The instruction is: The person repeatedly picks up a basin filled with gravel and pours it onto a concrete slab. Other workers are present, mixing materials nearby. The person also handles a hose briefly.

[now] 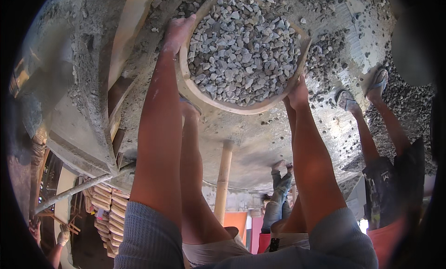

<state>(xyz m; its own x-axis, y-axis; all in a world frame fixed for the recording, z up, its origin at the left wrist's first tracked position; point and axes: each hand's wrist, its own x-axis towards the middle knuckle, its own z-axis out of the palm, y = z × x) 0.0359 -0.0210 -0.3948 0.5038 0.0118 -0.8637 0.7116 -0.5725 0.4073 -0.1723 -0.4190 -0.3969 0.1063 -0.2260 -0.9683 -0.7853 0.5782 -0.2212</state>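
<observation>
while both arms reach forward, a broad, shallow basin sits between the hands, heaped with grey crushed gravel. left hand is on the rim's far left side, its fingers closed on the edge, thumb side showing. right hand is on the near right side, fingers partly hidden by the rim but apparently holding it from outside and below. basin lies ahead of the wearer, over a wet, gritty concrete floor; whether its underside touches that floor, cannot tell. progress, by judgement: loading looks done, stones covering the basin's inside nearly to the rim, and the two-handed grip is taken. emptying is not done; the load is all in place as far as visible. more loose gravel lies on the floor to the right, so plenty of stone is left outside the basin. nearby: a co-worker in sandals stands at the right, hands not made out; another person in jeans is farther back. a pale pole rises between the wearer's legs and a stack of tan bundles stands lower left.
</observation>
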